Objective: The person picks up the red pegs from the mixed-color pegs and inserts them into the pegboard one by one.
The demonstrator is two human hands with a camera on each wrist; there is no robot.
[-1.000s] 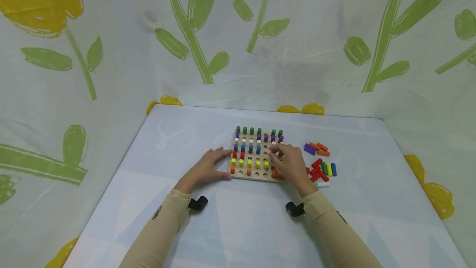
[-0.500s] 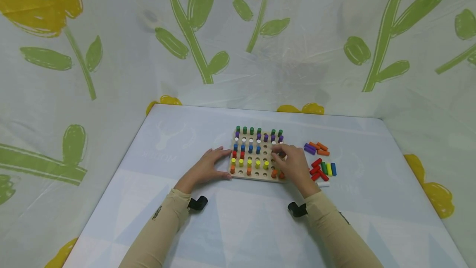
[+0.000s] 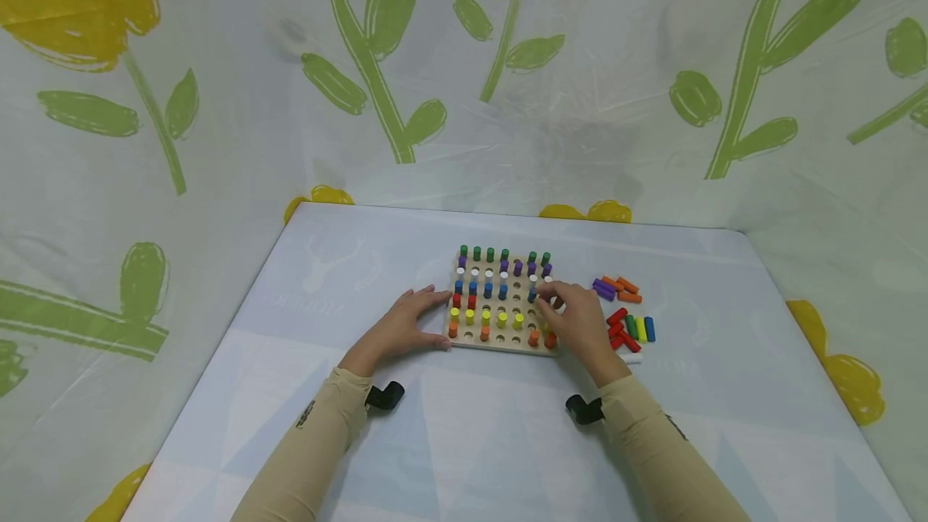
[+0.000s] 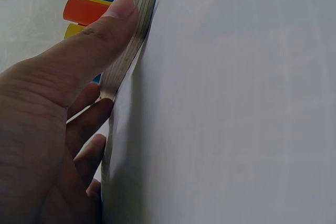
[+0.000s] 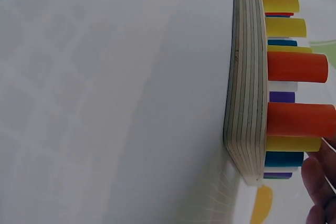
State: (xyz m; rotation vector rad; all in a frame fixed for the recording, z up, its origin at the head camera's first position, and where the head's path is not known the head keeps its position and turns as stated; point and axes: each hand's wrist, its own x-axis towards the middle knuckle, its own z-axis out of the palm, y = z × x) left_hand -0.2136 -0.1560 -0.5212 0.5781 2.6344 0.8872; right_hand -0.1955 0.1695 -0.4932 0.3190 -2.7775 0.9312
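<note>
A wooden pegboard [image 3: 507,346] carries rows of upright green, purple, white, blue, red, yellow and orange pegs. My left hand [image 3: 400,331] touches the board's left edge with spread fingers; in the left wrist view the thumb [image 4: 118,11] presses the layered side beside an orange peg [image 4: 86,10]. Over the board's right side, my right hand [image 3: 574,322] brings thumb and forefinger together at a blue peg [image 5: 283,159] in the end column. Its fingertips [image 5: 314,174] lie by that peg's top, partly out of frame. Another blue peg [image 3: 532,296] stands just left of them.
Right of the board lie loose pegs: purple [image 3: 603,290] and orange [image 3: 629,297] at the back, then several red [image 3: 617,317], a green, a yellow [image 3: 641,329] and a blue. A white peg [image 3: 632,358] lies nearest, partly behind the right hand. Patterned fabric backs the table.
My right hand has shifted slightly to the right over the board, bringing a blue peg left of its fingertips into view. My left hand stays at the board's edge.
</note>
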